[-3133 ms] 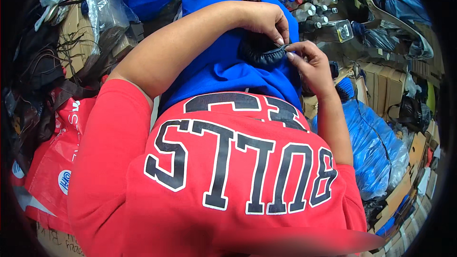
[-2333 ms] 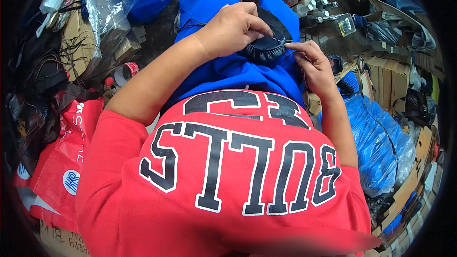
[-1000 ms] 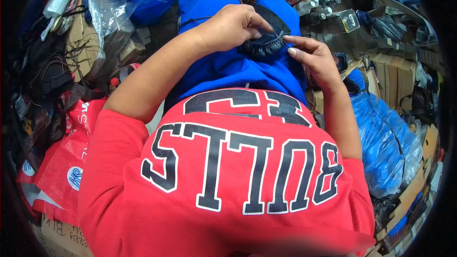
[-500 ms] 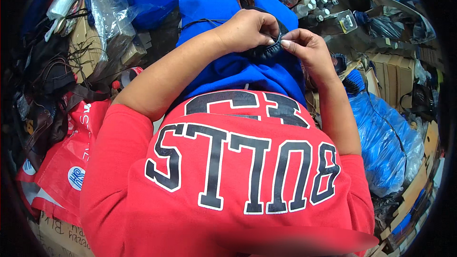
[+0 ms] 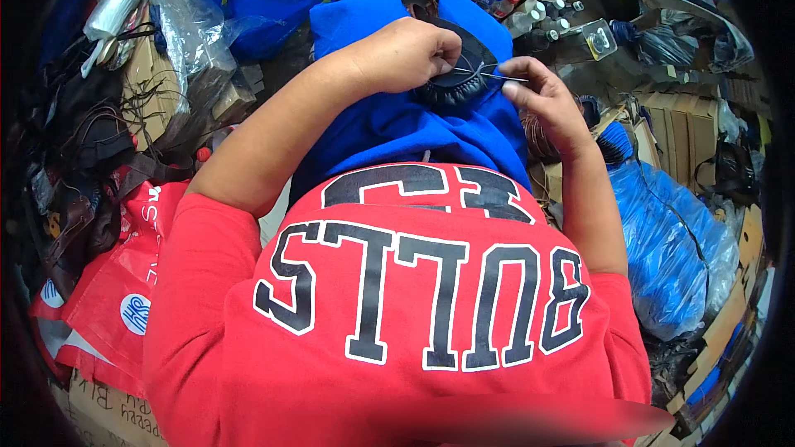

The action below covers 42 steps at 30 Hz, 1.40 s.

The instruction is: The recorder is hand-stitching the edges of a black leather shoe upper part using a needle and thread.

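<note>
On the blue cloth [image 5: 364, 128] over my lap rests a black leather piece [image 5: 454, 93] with a puckered, gathered edge, like the toe of a moccasin shoe. Dark thread [image 5: 490, 75] crosses over it and runs between both hands. My left hand [image 5: 418, 54], at the piece's upper left, is closed with its fingers curled on one end of the thread. To the right of the piece, my right hand [image 5: 538, 95] pinches the other end between thumb and fingers. A thin straight tip sticks out past those fingers; whether it is a needle or stiff thread I cannot tell.
Several small bottles [image 5: 546, 12] stand beyond at the far right. A blue plastic-wrapped bundle [image 5: 667, 248] and cardboard pieces [image 5: 683, 128] lie on the right. At left are a red bag [image 5: 112, 281], clear plastic [image 5: 186, 33] and dark cords [image 5: 149, 99]; a blue bag [image 5: 261, 12] sits beyond.
My hands have moved apart from close together at the puckered edge. Thread now stretches between them, and more of the black leather piece shows.
</note>
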{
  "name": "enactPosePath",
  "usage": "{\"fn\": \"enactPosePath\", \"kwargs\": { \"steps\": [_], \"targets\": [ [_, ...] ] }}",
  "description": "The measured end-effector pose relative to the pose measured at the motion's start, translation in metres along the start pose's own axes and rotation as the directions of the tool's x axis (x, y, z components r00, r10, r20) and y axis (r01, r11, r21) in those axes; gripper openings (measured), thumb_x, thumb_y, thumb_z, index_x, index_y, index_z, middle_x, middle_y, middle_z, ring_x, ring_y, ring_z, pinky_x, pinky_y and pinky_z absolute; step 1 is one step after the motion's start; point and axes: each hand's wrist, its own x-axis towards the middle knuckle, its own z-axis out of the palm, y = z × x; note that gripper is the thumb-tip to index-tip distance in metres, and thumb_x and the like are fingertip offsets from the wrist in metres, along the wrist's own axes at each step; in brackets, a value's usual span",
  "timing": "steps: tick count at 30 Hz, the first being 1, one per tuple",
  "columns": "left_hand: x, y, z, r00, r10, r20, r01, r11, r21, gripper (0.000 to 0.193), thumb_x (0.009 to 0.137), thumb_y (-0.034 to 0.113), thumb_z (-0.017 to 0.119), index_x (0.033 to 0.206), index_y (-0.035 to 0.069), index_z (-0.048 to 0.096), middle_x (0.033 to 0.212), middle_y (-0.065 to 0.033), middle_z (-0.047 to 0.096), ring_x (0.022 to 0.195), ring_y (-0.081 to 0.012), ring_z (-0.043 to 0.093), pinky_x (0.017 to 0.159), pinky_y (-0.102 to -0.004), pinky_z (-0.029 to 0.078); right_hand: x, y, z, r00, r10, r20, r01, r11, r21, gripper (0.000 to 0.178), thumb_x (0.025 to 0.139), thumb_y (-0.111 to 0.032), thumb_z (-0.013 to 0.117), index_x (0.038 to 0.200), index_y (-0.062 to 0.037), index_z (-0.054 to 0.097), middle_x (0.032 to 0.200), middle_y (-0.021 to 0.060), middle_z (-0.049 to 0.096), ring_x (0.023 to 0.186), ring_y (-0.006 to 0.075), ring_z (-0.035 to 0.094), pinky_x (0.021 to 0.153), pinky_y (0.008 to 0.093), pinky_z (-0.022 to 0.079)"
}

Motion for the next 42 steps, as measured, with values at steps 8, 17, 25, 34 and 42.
{"fn": "enactPosePath", "kwargs": {
  "steps": [8,17,25,34,42],
  "targets": [
    [0.008,0.008,0.011,0.997,0.080,0.020,-0.081,0.997,0.018,0.013,0.086,0.009,0.056,0.098,0.004,0.058,0.084,-0.0160,0.063,0.078,-0.0319,0.062,0.069,-0.0382,0.047,-0.026,-0.016,-0.017,0.995,-0.098,0.004,0.095,0.955,-0.281,0.015,0.079,-0.014,0.068,0.081,0.0003,0.066,0.088,0.0047,0.055,0.088,0.0129,0.051,0.079,0.0256,0.039],
    [0.014,0.015,0.007,0.986,0.134,0.100,-0.144,0.985,0.098,0.013,0.085,0.010,0.056,0.096,0.004,0.059,0.084,-0.0186,0.062,0.081,-0.0360,0.060,0.070,-0.0410,0.047,0.000,-0.030,-0.045,0.960,-0.273,-0.066,0.238,0.917,-0.320,0.013,0.075,-0.011,0.067,0.076,0.0011,0.063,0.090,0.0060,0.054,0.083,0.0136,0.051,0.075,0.0264,0.040],
    [0.010,0.011,0.007,0.991,0.082,0.106,-0.094,0.988,0.120,0.013,0.085,0.011,0.055,0.095,0.003,0.058,0.081,-0.0187,0.062,0.079,-0.0365,0.060,0.068,-0.0410,0.047,0.000,-0.053,-0.018,0.897,-0.433,0.091,0.342,0.548,-0.763,0.015,0.081,-0.018,0.065,0.088,-0.0046,0.066,0.082,0.0084,0.060,0.076,0.0219,0.059,0.070,0.0333,0.046],
    [0.004,0.005,0.001,0.986,0.131,0.102,-0.150,0.965,0.215,0.010,0.083,0.011,0.055,0.091,0.005,0.055,0.079,-0.0185,0.061,0.077,-0.0370,0.059,0.064,-0.0421,0.045,0.004,-0.061,0.039,0.941,-0.145,0.304,0.297,-0.072,-0.952,0.012,0.079,-0.007,0.053,0.089,-0.0127,0.058,0.076,0.0067,0.064,0.084,0.0263,0.060,0.077,0.0393,0.041],
    [-0.087,-0.043,-0.068,0.983,-0.160,-0.090,0.182,0.916,0.358,0.008,0.085,0.009,0.055,0.089,0.003,0.052,0.079,-0.0165,0.056,0.075,-0.0316,0.056,0.066,-0.0369,0.044,-0.020,-0.045,-0.013,0.934,-0.238,0.265,0.314,0.202,-0.928,0.008,0.078,-0.006,0.059,0.085,-0.0085,0.058,0.080,0.0117,0.064,0.079,0.0324,0.059,0.071,0.0391,0.043]
  ]
}}
